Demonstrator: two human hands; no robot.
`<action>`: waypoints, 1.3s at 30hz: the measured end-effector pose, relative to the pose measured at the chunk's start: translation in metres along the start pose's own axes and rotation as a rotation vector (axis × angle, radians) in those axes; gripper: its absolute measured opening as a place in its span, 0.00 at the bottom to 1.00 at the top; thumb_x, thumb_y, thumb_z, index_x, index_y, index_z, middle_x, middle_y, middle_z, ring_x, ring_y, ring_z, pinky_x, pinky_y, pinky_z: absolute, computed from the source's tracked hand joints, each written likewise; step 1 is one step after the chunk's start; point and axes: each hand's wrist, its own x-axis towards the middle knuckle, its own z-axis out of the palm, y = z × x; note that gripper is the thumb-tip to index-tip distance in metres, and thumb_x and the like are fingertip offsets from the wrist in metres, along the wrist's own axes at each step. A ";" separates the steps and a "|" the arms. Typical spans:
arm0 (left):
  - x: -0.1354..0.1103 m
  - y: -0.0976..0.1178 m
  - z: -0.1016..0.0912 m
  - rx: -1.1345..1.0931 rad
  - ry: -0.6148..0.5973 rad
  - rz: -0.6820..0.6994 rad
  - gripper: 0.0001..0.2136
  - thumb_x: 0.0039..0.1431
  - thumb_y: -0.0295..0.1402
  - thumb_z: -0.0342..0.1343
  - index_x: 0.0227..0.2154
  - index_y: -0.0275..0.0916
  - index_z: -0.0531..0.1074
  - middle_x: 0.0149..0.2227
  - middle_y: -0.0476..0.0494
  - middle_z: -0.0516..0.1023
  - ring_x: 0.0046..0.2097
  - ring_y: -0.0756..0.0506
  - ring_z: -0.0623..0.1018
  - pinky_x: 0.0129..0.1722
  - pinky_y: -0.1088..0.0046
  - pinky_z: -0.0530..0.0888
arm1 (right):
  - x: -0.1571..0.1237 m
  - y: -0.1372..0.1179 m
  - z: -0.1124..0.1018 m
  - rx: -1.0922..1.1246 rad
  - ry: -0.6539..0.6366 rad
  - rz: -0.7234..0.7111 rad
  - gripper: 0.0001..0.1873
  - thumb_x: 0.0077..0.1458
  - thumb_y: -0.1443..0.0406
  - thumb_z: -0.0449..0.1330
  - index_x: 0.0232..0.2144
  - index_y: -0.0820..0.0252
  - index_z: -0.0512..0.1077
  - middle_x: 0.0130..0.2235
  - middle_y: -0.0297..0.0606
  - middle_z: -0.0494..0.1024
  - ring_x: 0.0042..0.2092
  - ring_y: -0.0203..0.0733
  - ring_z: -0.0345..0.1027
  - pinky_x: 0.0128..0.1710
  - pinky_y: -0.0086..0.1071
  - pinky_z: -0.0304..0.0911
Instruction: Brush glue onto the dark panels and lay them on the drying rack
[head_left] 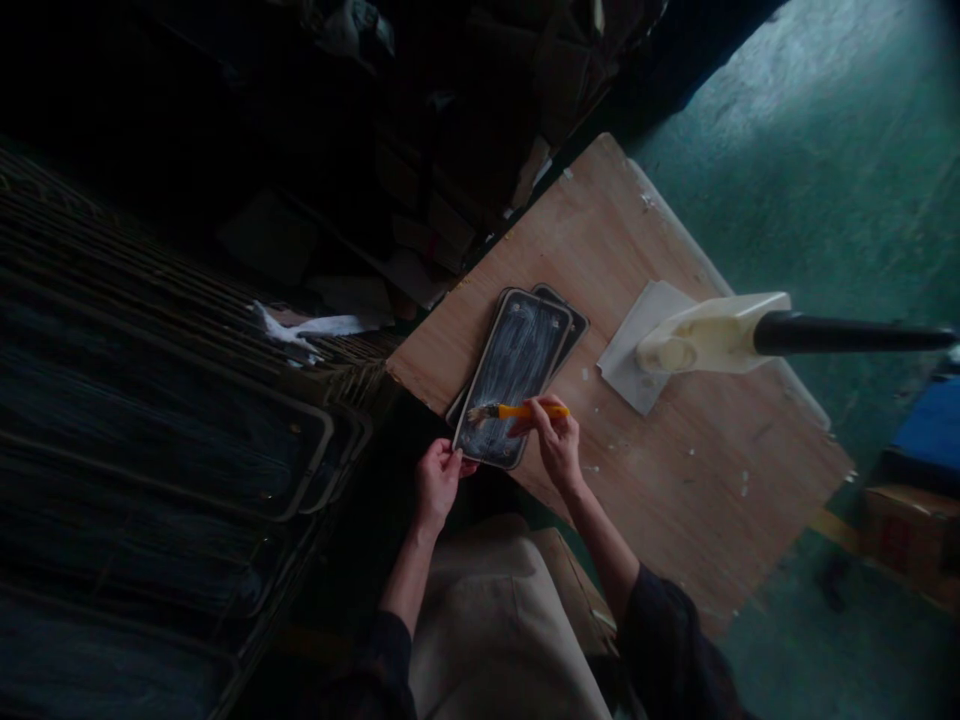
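Observation:
A dark rectangular panel (pixel 517 350) with rounded corners and a pale rim lies over another dark panel (pixel 576 330) on the wooden table. Whitish streaks cover its face. My left hand (pixel 441 478) pinches its near left corner, thumb on top. In my right hand (pixel 553 432) is a paintbrush (pixel 517 411) with a yellow handle, its bristles touching the panel near the left edge. To the right, a translucent pale bottle (pixel 720 335) with a long black nozzle (pixel 847 332) stands on some white sheets (pixel 634 385).
The plywood table (pixel 675 480) has white specks and its edges drop to a green floor (pixel 825 170). At the left, large stacks of similar dark panels (pixel 150 390) rise beside the table, with a white cloth-like piece (pixel 315 326) there. A cardboard box (pixel 907 530) sits at the far right.

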 end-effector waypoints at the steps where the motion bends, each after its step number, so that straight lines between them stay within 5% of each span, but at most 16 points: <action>1: 0.000 0.000 0.000 0.000 0.004 -0.002 0.17 0.51 0.43 0.63 0.34 0.36 0.66 0.27 0.45 0.80 0.29 0.45 0.81 0.33 0.67 0.80 | 0.006 -0.001 0.001 -0.001 0.027 -0.013 0.15 0.61 0.52 0.55 0.36 0.57 0.67 0.23 0.32 0.77 0.25 0.41 0.74 0.27 0.34 0.72; 6: -0.001 0.002 0.002 -0.013 0.014 -0.025 0.18 0.49 0.44 0.64 0.35 0.36 0.66 0.28 0.44 0.80 0.30 0.44 0.82 0.35 0.65 0.80 | 0.042 -0.009 -0.001 -0.043 0.191 -0.155 0.15 0.63 0.51 0.51 0.39 0.56 0.66 0.25 0.33 0.77 0.30 0.42 0.76 0.30 0.34 0.72; 11: -0.005 0.003 0.007 -0.084 0.039 -0.046 0.18 0.49 0.43 0.64 0.33 0.37 0.65 0.28 0.47 0.79 0.31 0.47 0.81 0.37 0.66 0.80 | 0.056 -0.018 -0.027 -0.175 0.361 -0.355 0.14 0.64 0.54 0.50 0.42 0.56 0.67 0.30 0.34 0.77 0.33 0.40 0.76 0.35 0.36 0.72; 19: -0.009 0.002 0.014 -0.167 0.075 -0.061 0.16 0.51 0.39 0.63 0.34 0.36 0.64 0.29 0.49 0.78 0.31 0.49 0.80 0.36 0.67 0.80 | -0.068 0.005 -0.039 -0.363 0.125 -0.087 0.10 0.64 0.56 0.53 0.41 0.54 0.69 0.29 0.33 0.77 0.31 0.40 0.75 0.34 0.32 0.70; 22: -0.009 0.003 0.013 -0.127 0.056 -0.045 0.16 0.51 0.40 0.63 0.34 0.36 0.64 0.30 0.48 0.78 0.32 0.48 0.81 0.37 0.67 0.80 | -0.083 0.007 -0.043 -0.322 0.002 -0.027 0.10 0.65 0.57 0.52 0.40 0.54 0.69 0.28 0.33 0.77 0.29 0.40 0.75 0.32 0.31 0.70; 25: -0.008 0.005 0.011 -0.056 0.038 -0.042 0.17 0.51 0.41 0.63 0.34 0.36 0.65 0.28 0.47 0.79 0.31 0.47 0.81 0.37 0.66 0.80 | -0.052 0.001 -0.058 -0.315 0.010 -0.082 0.11 0.64 0.56 0.52 0.38 0.55 0.69 0.27 0.32 0.77 0.29 0.40 0.74 0.33 0.32 0.70; 31: -0.005 0.007 0.011 -0.017 0.040 -0.077 0.20 0.47 0.45 0.64 0.35 0.35 0.67 0.28 0.43 0.80 0.31 0.43 0.82 0.35 0.64 0.80 | 0.037 -0.027 -0.073 -0.275 0.245 -0.349 0.13 0.63 0.55 0.54 0.42 0.57 0.69 0.31 0.33 0.78 0.34 0.39 0.75 0.39 0.35 0.72; 39: -0.009 0.009 0.012 -0.043 0.025 -0.088 0.20 0.49 0.44 0.64 0.37 0.35 0.67 0.30 0.42 0.81 0.32 0.43 0.82 0.37 0.65 0.80 | 0.059 -0.028 -0.062 -0.333 0.179 -0.454 0.10 0.64 0.60 0.54 0.44 0.57 0.69 0.32 0.33 0.78 0.35 0.37 0.75 0.39 0.33 0.71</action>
